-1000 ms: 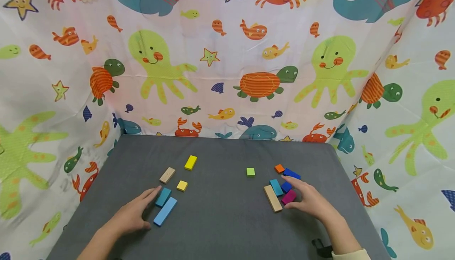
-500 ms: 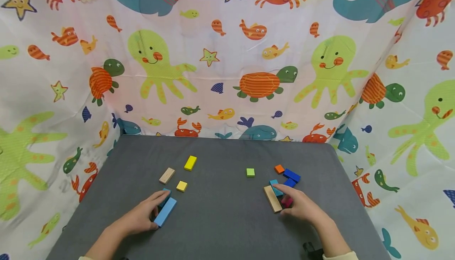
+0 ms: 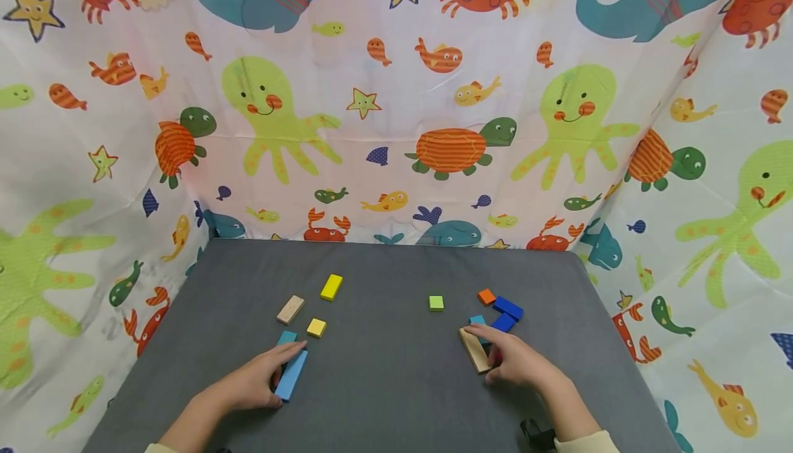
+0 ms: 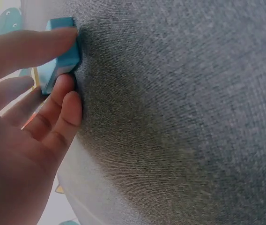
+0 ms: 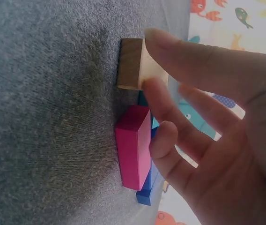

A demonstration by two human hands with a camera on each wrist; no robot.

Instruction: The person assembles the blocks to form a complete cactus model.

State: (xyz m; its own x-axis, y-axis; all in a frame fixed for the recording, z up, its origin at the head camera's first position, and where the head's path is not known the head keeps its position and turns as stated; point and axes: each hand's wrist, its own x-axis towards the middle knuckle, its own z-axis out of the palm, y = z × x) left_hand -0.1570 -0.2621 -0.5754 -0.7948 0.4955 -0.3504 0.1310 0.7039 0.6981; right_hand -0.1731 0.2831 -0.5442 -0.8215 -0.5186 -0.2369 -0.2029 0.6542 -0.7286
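Observation:
In the head view, my left hand (image 3: 250, 384) pinches a long light blue block (image 3: 292, 376) between thumb and fingers, with a teal block (image 3: 287, 337) beside it, partly covered. The left wrist view shows the thumb of the left hand (image 4: 25, 159) against a blue block (image 4: 68, 58). On the right, my right hand (image 3: 526, 363) holds a long wooden block (image 3: 473, 351) by thumb and index finger. Close to the curled lower fingers of the right hand (image 5: 245, 154) lies a magenta block (image 5: 134, 150), mostly hidden from the head view.
Left of centre lie a short wooden block (image 3: 290, 309), a yellow block (image 3: 331, 287) and a small yellow square (image 3: 316, 328). A green square (image 3: 436, 303) is nearer the middle. Orange (image 3: 486, 297), dark blue (image 3: 508, 308) and teal (image 3: 477, 319) blocks surround the right hand's far side.
Both hands have shifted inward and closed around long blocks. The light blue block has turned slightly, its near end moving right; the long wooden block has hardly moved.

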